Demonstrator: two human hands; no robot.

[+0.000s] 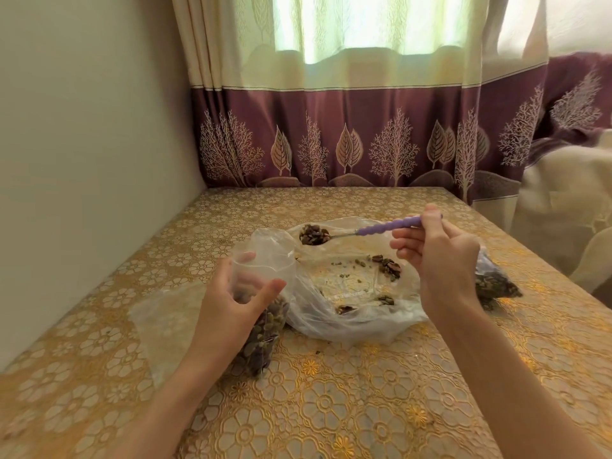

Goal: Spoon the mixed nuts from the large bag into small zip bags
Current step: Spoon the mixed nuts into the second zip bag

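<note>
The spoon (364, 230) carries a heaped load of mixed nuts (313, 234) in its bowl, raised above the far edge of the large bag (351, 293), which lies spread open and nearly flat on the table (331, 409). The right hand (440, 256) pinches the purple handle near its end between thumb and fingertips, so the loaded bowl sits far out from the grip. The left hand (231, 303) is curled round the small zip bag (261, 293), just left of the large bag, holding its mouth up and partly open; its lower part is already packed with nuts and rests on the table. The main risk appears to be a spill: the heap looks loose, and a tilt or wobble of the long handle on the way across could shed nuts onto the table rather than into the mouth. The thin plastic mouth may also sag or fold shut if the left fingers relax, so the spoon would tip against a closed edge. Only a few scattered nuts remain in the large bag. Another filled bag (493, 283) lies to its right, behind the right wrist.
</note>
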